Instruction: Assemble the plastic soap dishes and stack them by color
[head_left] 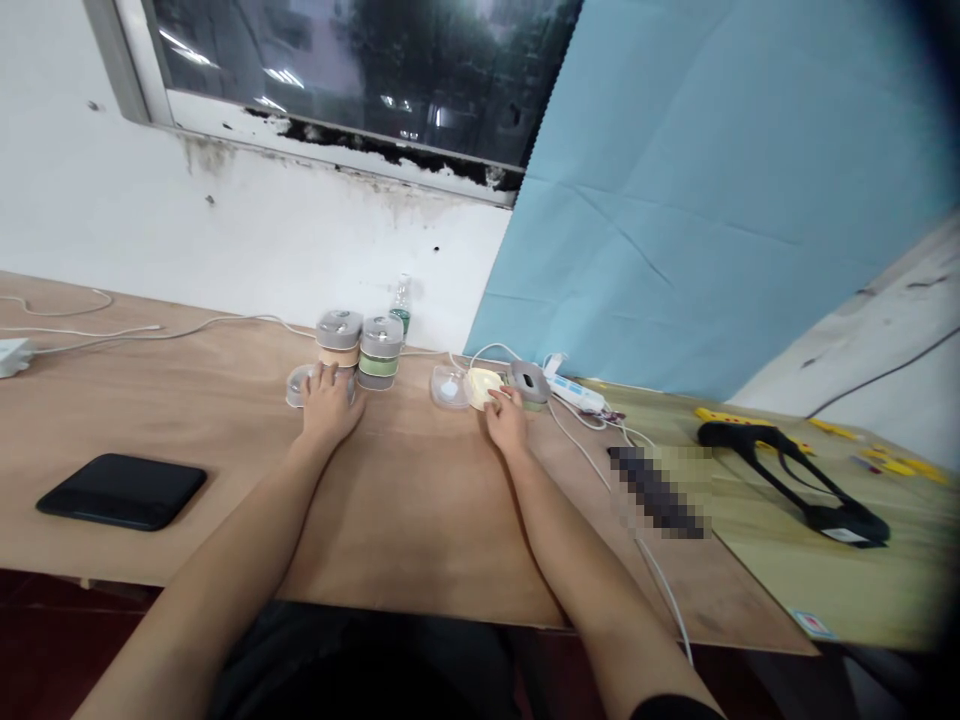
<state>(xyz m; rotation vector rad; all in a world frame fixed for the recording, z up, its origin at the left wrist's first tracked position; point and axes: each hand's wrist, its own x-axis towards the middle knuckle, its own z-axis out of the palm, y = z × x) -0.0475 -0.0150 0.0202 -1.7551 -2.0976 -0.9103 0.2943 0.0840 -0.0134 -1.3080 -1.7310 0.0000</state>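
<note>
Touching a rounded, pale cream tub (478, 382) is the right hand (508, 420); the left hand (328, 402) covers a translucent grey dish (295, 388). Whether either grips, I cannot tell. Sticker (813, 625) print: too small.

a: looks like you're in a makeshift workroom, wouldn't you say?

b: you seem to be: your long wooden table (427, 510) stands against a stained white wall (277, 240), with a power strip (577, 394) and a loose cable (663, 577) on it.

a: anything else around you?

b: beside your window (442, 60) hangs a blue cloth (697, 200), and light reflections (285, 77) show in the dark glass. yellow pieces (900, 462) lie scattered on a second tabletop (840, 580) to your right.
</note>
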